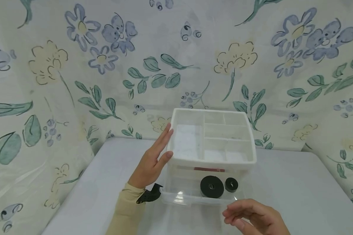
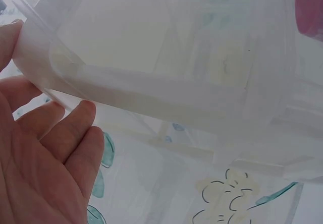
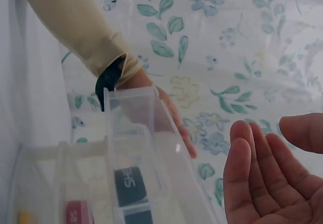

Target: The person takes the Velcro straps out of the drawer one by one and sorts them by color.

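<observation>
Two black rolls lie in the clear drawer, open at six o'clock of the white organizer; left hand touches its nine o'clock side, fingers straight; right hand, at five, holds nothing, fingers loosely curved; rolls judged placed, drawer unclosed, remainder unclear.

Diffuse light is falling evenly. Glare is spotting the clear plastic lip. Left-wrist view is looking hazy.

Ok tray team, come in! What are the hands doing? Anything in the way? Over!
Left fingers touching the white tray. Right fingers holding nothing. Two black rolls in front, seemingly not blocking.
</observation>
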`<action>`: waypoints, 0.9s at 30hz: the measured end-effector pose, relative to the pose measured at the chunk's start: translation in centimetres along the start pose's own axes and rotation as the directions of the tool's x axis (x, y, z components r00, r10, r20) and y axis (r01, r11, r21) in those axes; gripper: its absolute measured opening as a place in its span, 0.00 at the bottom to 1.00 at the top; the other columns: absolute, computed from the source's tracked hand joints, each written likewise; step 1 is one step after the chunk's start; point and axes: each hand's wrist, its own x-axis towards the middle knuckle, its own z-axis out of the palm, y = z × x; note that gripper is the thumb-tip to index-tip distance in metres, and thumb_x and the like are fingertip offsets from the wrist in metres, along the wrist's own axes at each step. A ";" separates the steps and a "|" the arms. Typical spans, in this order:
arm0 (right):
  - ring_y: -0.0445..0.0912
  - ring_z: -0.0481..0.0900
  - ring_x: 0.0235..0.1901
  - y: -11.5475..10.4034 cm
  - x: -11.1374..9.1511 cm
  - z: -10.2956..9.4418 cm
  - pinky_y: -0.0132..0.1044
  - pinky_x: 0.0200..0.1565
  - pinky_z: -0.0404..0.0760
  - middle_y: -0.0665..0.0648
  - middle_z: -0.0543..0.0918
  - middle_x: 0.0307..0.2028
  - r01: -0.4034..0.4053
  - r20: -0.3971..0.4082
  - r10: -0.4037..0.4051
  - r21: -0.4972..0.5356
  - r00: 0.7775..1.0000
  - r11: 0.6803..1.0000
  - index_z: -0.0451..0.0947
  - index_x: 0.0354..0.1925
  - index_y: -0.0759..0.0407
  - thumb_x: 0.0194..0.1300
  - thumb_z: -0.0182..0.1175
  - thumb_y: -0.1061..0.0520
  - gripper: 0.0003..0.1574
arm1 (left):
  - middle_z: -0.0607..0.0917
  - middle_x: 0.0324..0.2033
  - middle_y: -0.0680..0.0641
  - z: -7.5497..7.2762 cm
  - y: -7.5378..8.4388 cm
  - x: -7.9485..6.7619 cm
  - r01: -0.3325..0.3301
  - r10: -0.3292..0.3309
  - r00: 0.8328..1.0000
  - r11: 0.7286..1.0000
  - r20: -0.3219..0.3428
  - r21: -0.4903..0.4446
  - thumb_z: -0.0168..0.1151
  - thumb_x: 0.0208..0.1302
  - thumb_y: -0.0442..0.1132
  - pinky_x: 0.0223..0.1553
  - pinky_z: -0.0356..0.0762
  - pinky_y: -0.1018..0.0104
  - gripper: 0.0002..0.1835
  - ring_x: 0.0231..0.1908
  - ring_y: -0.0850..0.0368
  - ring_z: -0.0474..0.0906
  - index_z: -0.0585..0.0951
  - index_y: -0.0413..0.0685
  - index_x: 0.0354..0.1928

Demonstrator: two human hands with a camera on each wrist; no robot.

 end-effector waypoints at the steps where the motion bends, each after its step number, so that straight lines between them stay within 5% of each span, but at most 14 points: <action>1: 0.49 0.86 0.40 -0.3 0.1 -0.2 0.37 0.45 0.86 0.58 0.86 0.45 0.005 -0.019 -0.006 -0.045 1.000 0.999 0.77 0.56 0.64 0.65 0.49 0.83 0.27 | 0.49 0.80 0.50 0.0 0.0 0.0 0.001 -0.001 1.000 1.000 -0.001 0.001 0.50 0.79 0.44 0.75 0.51 0.59 0.33 0.77 0.51 0.49 0.54 0.49 0.80; 6: 0.45 0.85 0.39 -2.1 1.5 -1.4 0.32 0.43 0.84 0.56 0.86 0.42 0.017 -0.087 -0.040 -0.254 0.995 0.967 0.78 0.53 0.65 0.64 0.55 0.81 0.24 | 0.49 0.80 0.50 0.0 0.2 0.0 0.008 -0.008 1.000 1.000 0.001 0.005 0.51 0.79 0.43 0.74 0.52 0.58 0.33 0.77 0.51 0.49 0.54 0.49 0.80; 13: 0.41 0.85 0.41 -4.0 3.9 -2.0 0.28 0.45 0.83 0.52 0.87 0.43 -0.137 -0.186 0.056 -0.459 0.981 0.878 0.82 0.50 0.53 0.67 0.63 0.69 0.17 | 0.49 0.80 0.49 0.2 0.1 0.0 0.009 -0.009 1.000 1.000 -0.002 0.003 0.52 0.79 0.42 0.74 0.52 0.58 0.33 0.77 0.51 0.49 0.54 0.50 0.80; 27: 0.35 0.81 0.38 -3.7 6.2 -2.8 0.31 0.40 0.84 0.37 0.84 0.43 -0.055 -0.094 -0.023 -0.747 0.995 0.662 0.82 0.50 0.44 0.57 0.75 0.60 0.24 | 0.50 0.79 0.50 0.1 0.3 0.1 0.016 -0.016 1.000 1.000 -0.005 0.008 0.52 0.78 0.41 0.74 0.52 0.58 0.33 0.77 0.51 0.50 0.54 0.51 0.80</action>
